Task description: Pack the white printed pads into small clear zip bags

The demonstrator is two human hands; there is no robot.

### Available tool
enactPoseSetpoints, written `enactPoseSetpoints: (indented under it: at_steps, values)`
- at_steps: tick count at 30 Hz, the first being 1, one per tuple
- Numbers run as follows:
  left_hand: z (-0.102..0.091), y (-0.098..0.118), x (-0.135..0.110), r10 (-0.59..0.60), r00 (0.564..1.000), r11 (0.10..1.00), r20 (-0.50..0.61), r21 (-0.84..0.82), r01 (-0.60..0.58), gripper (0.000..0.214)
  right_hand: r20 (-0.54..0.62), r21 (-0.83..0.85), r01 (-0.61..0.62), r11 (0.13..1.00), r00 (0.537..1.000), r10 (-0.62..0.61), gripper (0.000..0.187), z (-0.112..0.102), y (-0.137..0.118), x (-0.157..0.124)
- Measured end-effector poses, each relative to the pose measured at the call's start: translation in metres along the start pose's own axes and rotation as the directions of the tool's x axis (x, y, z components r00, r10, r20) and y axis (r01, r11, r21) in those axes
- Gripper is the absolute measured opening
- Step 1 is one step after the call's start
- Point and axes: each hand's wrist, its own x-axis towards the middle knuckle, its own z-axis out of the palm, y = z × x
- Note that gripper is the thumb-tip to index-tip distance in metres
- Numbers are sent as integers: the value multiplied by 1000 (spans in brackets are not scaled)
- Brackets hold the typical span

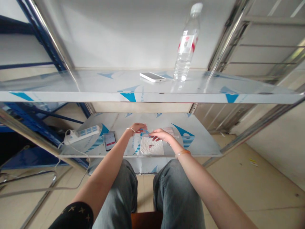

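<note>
Over the lower shelf, my left hand [138, 128] has its fingers drawn together at a small bluish piece [145, 131], too small to name. My right hand [162, 135] meets it from the other side, thumb and forefinger close to the same piece, its other fingers curled downward. What exactly lies between the fingertips is hidden. Just below my right hand is a white, crinkled square sheet or packet [152, 147] with a small reddish mark. A flat pale item with thin stripes [169, 130] lies behind my right hand, partly covered by it.
Left of my hands, a dark phone [110, 141] and a white power strip [85, 133] with a cable lie on the lower shelf [202, 143]. The upper shelf's edge [100, 97] crosses in front, bearing a white phone [152, 77] and a water bottle [187, 47].
</note>
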Motion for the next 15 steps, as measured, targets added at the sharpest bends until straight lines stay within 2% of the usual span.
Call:
enactPoseSetpoints:
  at_steps: [7, 12, 15]
  values:
    - [-1, 6, 8, 45, 997, 997, -61, -65, -49, 38, 54, 2, 65, 998, 996, -65, 9, -5, 2, 7]
    - [-10, -1, 15, 82, 987, 981, -138, -162, -104, 47, 52, -38, 106, 994, 993, -104, 9, -6, 3, 12]
    - [-18, -8, 13, 84, 989, 985, -123, -141, -101, 44, 30, -103, 83, 991, 996, -80, 8, -6, 2, 12]
